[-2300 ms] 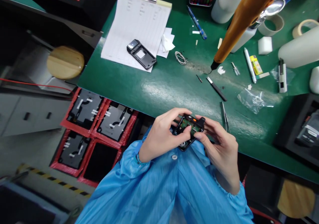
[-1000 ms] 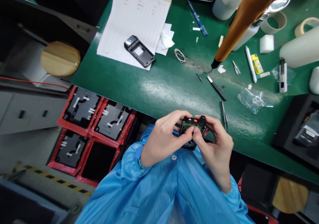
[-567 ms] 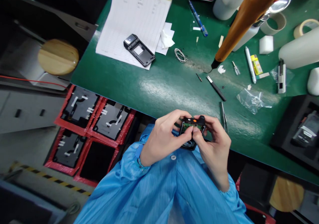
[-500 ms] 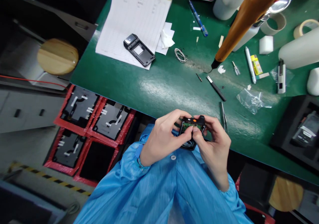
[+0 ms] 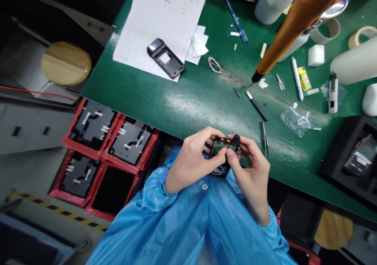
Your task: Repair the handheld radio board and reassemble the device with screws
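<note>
Green workbench (image 5: 191, 104): tweezers (image 5: 265, 141) lie near the front edge, an orange screwdriver (image 5: 282, 41) slanting down beyond them.
Handheld device (image 5: 225, 169): black-cased and opened up, it sits between a worker's hands at the bench edge, before a blue coat (image 5: 191, 218).
Left hand (image 5: 194, 161): grips the device's left side, thumb over the green circuit board (image 5: 218, 147).
Right hand (image 5: 251, 169): grips the opposite side, thumbtip beside the other; from where I stand, I cannot tell whether either presses.
Clipboard papers (image 5: 147, 25): a black housing (image 5: 173, 65) rests on their near edge.
</note>
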A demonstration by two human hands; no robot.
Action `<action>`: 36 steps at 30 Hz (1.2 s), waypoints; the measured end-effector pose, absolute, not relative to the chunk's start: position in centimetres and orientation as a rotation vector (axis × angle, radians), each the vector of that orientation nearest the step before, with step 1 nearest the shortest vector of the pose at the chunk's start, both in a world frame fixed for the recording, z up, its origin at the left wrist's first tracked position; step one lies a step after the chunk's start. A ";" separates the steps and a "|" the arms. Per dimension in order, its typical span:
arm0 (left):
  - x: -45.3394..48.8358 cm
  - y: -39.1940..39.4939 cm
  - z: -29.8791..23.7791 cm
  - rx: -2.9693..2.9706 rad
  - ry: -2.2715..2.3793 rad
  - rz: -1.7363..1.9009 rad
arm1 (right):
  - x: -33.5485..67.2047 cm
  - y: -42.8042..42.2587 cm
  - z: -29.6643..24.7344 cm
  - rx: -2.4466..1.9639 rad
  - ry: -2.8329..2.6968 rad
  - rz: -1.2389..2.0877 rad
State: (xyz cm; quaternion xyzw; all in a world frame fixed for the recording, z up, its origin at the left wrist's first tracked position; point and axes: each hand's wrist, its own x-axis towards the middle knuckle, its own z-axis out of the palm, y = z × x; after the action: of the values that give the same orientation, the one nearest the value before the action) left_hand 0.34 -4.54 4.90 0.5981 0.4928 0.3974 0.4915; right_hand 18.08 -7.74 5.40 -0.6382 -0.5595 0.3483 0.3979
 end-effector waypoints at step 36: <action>-1.4 -5.9 0.9 0.800 0.659 0.746 | 20.4 -7.0 5.3 -1.282 -2.075 0.381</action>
State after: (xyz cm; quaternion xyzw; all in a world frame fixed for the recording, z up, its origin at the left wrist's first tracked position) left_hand -1.42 -5.89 0.94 0.3734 0.3078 0.3482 0.8029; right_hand 20.43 -6.96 5.34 -0.4902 -0.7933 0.1459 0.3302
